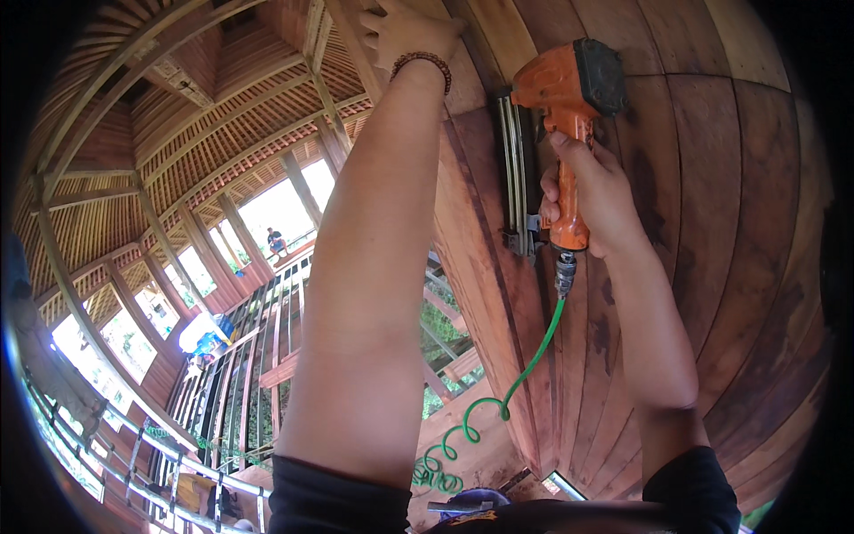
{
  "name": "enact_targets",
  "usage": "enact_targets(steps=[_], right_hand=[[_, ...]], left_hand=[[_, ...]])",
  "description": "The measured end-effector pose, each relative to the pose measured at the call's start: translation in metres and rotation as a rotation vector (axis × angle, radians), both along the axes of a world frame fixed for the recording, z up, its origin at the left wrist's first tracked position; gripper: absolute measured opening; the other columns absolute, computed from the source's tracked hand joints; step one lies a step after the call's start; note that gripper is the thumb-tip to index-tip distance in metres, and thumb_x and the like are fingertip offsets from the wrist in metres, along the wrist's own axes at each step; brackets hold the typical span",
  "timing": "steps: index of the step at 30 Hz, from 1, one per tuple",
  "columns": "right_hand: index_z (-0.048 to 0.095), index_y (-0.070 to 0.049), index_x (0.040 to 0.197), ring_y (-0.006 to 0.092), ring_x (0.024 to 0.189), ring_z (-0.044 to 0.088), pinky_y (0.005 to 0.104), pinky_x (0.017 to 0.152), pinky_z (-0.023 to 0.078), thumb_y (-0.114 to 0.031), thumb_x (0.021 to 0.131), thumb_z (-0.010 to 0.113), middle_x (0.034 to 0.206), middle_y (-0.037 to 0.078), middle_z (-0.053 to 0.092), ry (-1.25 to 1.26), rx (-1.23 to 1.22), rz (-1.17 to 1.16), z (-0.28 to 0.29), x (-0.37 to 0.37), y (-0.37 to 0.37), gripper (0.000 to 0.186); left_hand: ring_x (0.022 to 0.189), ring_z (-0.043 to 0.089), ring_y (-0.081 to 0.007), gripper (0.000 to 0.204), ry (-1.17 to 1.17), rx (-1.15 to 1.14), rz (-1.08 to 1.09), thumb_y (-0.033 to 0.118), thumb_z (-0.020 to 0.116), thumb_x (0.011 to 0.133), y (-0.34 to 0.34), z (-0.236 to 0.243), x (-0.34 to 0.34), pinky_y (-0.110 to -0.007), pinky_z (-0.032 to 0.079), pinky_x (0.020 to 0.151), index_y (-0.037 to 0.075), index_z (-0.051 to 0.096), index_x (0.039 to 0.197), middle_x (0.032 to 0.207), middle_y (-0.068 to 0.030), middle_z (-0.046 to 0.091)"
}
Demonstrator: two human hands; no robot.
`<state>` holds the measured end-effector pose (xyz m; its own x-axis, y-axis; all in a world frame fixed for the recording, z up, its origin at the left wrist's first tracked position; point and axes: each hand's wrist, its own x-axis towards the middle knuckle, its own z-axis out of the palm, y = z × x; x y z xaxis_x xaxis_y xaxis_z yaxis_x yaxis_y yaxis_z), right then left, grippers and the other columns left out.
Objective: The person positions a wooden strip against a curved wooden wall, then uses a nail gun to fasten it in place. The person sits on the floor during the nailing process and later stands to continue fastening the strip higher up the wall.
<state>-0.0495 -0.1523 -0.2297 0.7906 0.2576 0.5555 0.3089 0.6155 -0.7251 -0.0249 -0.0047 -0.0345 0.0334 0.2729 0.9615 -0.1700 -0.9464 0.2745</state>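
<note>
My right hand [603, 191] is wrapped around the handle of an orange pneumatic nail gun [550, 82] with a black cap. The gun's nose and long metal magazine [515, 169] lie close against the reddish plank wall [703, 205]; whether they touch it I cannot tell. A green coiled air hose [530, 367] runs down from the fitting under the handle. High up, my left hand [414, 37] rests on the wood near a board edge, its fingers spread. It wears a beaded bracelet [422, 59] at the wrist and holds no tool.
Open floor joists [240, 365] with gaps between them lie below on the left. A rail-like metal frame [142, 476] curves along the lower left. A blue bucket [476, 500] stands at the bottom. Another person [276, 240] sits or crouches far off by the window openings.
</note>
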Motion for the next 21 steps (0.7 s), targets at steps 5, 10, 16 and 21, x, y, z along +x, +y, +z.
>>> enact_targets(steps=[5,10,16,21], right_hand=[[0.05,-0.007,0.116,0.0148,0.049,0.05,0.0299,0.05,0.044,-0.035,0.096,0.067,0.067,0.006,0.053,-0.01,0.001,-0.002,0.005,-0.001,0.002,0.039],[0.05,-0.007,0.11,0.0144,0.05,0.05,0.0292,0.05,0.044,-0.036,0.096,0.067,0.067,0.006,0.052,-0.027,0.006,-0.018,0.004,-0.004,0.002,0.036],[0.05,-0.008,0.107,0.0141,0.051,0.05,0.0295,0.05,0.044,-0.036,0.097,0.066,0.068,0.006,0.053,-0.035,-0.005,-0.023,0.002,-0.002,0.003,0.033],[0.051,-0.008,0.108,0.0141,0.051,0.05,0.0295,0.05,0.044,-0.036,0.097,0.066,0.067,0.006,0.052,-0.024,0.004,-0.033,0.0,-0.002,0.004,0.033]], left_hand=[[0.141,0.038,-0.0484,0.13,0.01,-0.01,0.073,0.028,0.091,0.064,-0.001,0.002,-0.001,-0.05,0.041,0.116,0.015,0.008,0.162,0.152,-0.0291,0.034],[0.141,0.039,-0.0479,0.129,0.08,-0.057,0.009,0.029,0.092,0.065,-0.003,0.002,-0.011,-0.051,0.041,0.115,0.016,0.008,0.163,0.151,-0.0272,0.036],[0.14,0.04,-0.0466,0.128,0.097,-0.064,0.013,0.029,0.092,0.067,-0.008,-0.001,-0.019,-0.053,0.041,0.114,0.019,0.008,0.163,0.15,-0.025,0.038],[0.14,0.04,-0.0461,0.128,0.113,-0.074,0.013,0.028,0.092,0.067,-0.008,0.001,-0.021,-0.052,0.042,0.114,0.02,0.008,0.163,0.149,-0.0242,0.038]])
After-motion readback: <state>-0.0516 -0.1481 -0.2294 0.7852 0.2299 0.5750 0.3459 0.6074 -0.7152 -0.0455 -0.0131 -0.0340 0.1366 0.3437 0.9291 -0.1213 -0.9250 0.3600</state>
